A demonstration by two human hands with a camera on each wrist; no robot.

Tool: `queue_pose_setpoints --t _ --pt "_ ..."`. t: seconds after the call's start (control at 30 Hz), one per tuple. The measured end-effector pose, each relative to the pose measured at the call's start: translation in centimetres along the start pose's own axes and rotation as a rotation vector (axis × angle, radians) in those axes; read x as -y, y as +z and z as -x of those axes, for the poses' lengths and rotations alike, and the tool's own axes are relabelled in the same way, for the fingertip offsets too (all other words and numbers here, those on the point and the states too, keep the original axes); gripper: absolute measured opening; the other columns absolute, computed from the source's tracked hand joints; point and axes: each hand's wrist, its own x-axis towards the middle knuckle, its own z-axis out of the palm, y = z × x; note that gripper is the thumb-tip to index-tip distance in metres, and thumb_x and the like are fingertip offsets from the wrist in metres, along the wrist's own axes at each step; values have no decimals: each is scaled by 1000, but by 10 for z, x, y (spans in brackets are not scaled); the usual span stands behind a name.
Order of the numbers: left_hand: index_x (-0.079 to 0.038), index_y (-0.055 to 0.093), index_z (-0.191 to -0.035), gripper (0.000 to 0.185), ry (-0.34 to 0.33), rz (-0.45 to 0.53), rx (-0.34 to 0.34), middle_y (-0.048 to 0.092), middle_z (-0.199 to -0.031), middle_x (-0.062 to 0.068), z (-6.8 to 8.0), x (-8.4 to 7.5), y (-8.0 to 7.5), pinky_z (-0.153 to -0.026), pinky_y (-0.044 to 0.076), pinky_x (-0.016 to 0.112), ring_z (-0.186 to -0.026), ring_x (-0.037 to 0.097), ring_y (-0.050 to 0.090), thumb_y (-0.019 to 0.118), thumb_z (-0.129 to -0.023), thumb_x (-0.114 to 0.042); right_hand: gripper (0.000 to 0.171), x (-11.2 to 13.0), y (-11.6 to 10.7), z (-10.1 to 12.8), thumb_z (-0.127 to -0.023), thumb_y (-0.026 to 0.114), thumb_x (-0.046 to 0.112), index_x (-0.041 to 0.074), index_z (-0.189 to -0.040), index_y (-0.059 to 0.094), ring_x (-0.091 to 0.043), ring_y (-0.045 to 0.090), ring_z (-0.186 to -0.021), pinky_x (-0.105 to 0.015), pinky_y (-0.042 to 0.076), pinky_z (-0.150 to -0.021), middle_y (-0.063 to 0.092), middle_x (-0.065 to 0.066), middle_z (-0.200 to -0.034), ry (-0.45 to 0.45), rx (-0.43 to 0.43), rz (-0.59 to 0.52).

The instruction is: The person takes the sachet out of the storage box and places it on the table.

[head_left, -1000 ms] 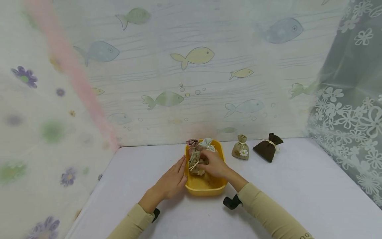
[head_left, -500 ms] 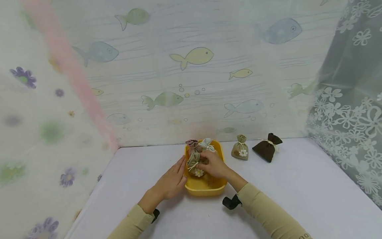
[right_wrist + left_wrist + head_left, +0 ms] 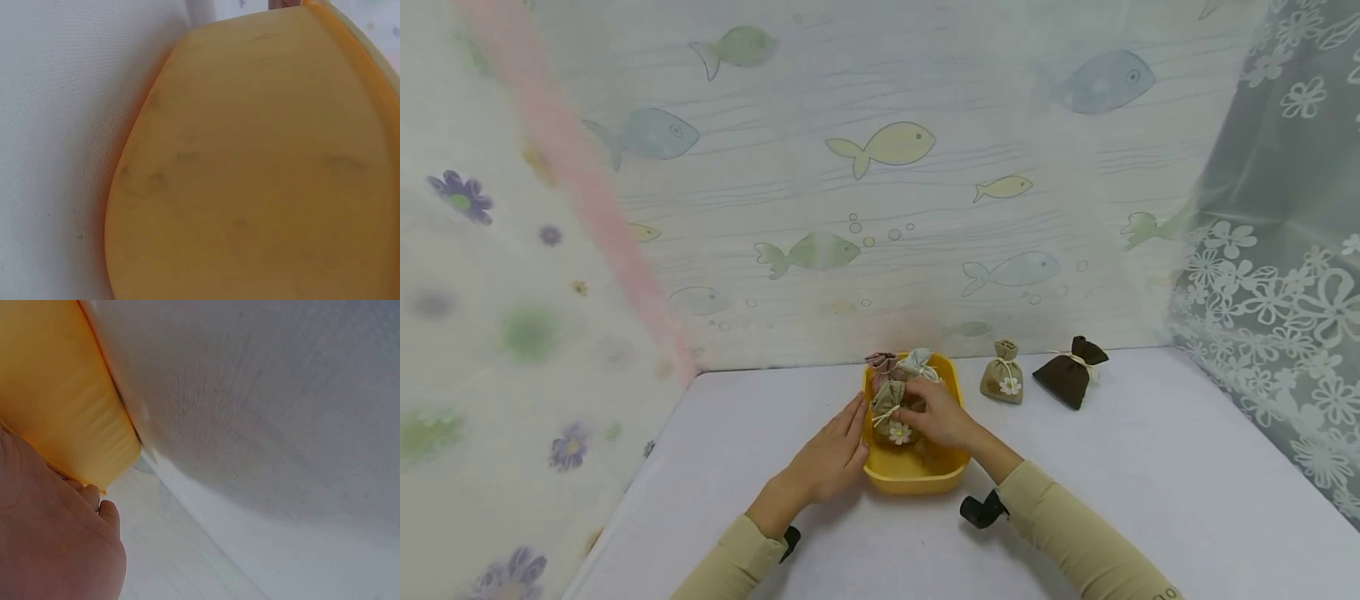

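The left hand (image 3: pixel 831 457) lies flat with straight fingers against the outer left wall of a smooth, rounded yellow plastic tub (image 3: pixel 913 481). Inside the tub, just right of those fingertips, the right hand (image 3: pixel 942 414) curls its fingers round a coarse olive cloth pouch (image 3: pixel 891 413), string-tied and bearing a white daisy. Beyond that hand sit a pinkish pouch (image 3: pixel 882 363) and a pale pouch (image 3: pixel 919 363). To its right, on the white woven tablecloth (image 3: pixel 1150 483), stand a tan pouch (image 3: pixel 1003 379) and a dark brown pouch (image 3: pixel 1069 370).
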Motion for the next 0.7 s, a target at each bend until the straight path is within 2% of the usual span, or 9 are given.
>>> queue_pose_setpoints --t 0.23,0.43,0.7 --pt "3 15 -162 64 11 8 -1 5 -172 13 1 -1 -1 -125 22 48 -157 29 13 33 -110 -29 21 -1 -1 0 -98 66 11 6 -119 68 -23 64 -104 -40 57 -93 67 -8 -113 9 20 -25" --pt "2 13 -162 64 2 -14 14 3 -172 12 0 -1 -3 -126 20 46 -157 27 11 31 -111 -31 27 0 -2 0 -100 64 12 7 -126 66 -24 65 -107 -41 57 -94 69 -7 -118 17 3 -35" --pt "2 13 -162 63 -6 -11 15 3 -172 12 0 -2 -3 -126 20 46 -158 27 10 30 -111 -31 27 1 -2 2 -100 65 14 8 -126 66 -23 65 -106 -41 57 -94 69 -6 -116 20 -14 -31"
